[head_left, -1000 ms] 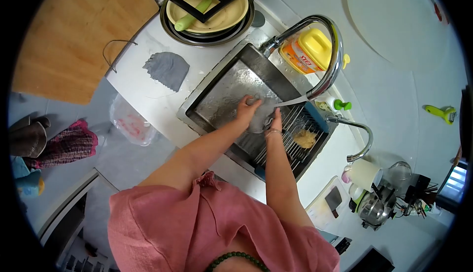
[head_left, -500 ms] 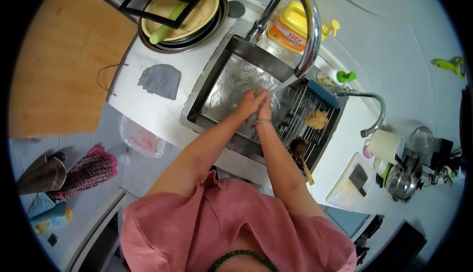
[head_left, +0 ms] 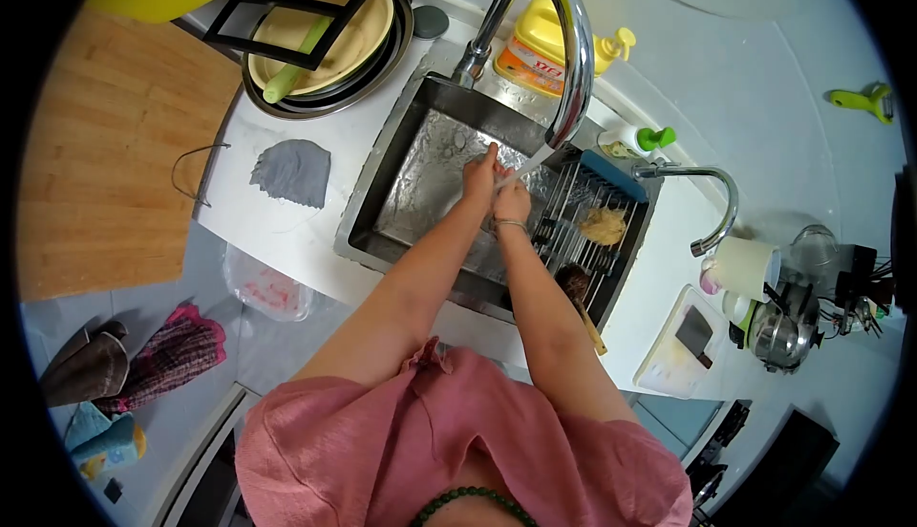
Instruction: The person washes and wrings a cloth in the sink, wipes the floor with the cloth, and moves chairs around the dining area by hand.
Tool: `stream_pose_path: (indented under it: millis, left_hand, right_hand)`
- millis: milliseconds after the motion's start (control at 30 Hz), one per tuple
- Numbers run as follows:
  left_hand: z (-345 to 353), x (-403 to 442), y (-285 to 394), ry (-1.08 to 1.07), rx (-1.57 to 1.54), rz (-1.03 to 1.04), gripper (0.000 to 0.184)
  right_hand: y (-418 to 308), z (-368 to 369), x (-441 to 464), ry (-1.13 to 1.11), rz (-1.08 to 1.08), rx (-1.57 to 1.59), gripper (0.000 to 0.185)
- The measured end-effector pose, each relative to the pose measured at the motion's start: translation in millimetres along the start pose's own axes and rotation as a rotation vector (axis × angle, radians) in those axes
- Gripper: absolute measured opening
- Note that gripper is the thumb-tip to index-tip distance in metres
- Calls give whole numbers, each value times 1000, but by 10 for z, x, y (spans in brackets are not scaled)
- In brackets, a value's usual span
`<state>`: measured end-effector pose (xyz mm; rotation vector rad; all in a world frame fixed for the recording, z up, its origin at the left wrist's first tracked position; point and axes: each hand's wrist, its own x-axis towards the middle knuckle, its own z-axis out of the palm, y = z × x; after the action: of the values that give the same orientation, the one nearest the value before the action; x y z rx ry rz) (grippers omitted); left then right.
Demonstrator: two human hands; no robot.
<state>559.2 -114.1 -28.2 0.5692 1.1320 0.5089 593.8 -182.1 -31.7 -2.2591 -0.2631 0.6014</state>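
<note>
From here, the left hand (head_left: 479, 176) and right hand (head_left: 513, 203) nearly meet under the tap (head_left: 579, 59) (I can't tell whether either pinches anything). Water runs into the sink (head_left: 411, 204).

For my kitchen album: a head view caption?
Left hand and right hand meet running water over the steel sink.

The scene is evenly and fairly brightly lit, with a cool, slightly bluish cast. Glare breaks into white patches on the wet floor of the rectangular stainless-steel sink (head_left: 420, 178), and bright streaks run along the tall curved chrome faucet (head_left: 576, 44). The sink's inner side walls sit in darker shade. A wide-angle lens bends the outer areas, and black fills all 4 corners. The 2 bare hands look slightly soft, while the grey scalloped cloth (head_left: 292, 173) keeps a readable edge.
</note>
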Motion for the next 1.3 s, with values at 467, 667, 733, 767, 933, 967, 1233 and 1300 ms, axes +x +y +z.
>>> stream_pose_path:
  millis: [467,667,733,767,933,967,1233,1300]
  left_hand:
    - [-742,235,-299,89,419,-110,84]
    - [-1151,18,-224,-258,519,63,40]
    - [-1068,-78,-65,-309,672,416,37]
    - [-1015,-95,35,-306,671,428,37]
    - [-662,-292,474,-494,757,474,30]
    - [-626,-314,492,-499,761,480,30]
    - [-398,-746,366,-165,1008,719,15]
    - [-436,-819,211,-210,996,893,14]
  right_hand:
    - [7,-188,-29,-306,-76,259,53]
    - [-144,-465,119,-439,-130,142,41]
    - [-331,-525,78,-564,-131,114,36]
    - [-350,-516,91,-627,-291,-43,34]
    - [-562,-592,-27,-655,-567,-313,32]
    - [-587,-620,-78,-471,-577,-265,34]
    - [-216,-479,-313,-501,556,903,53]
    - [-290,-309,-314,-379,430,902,36]
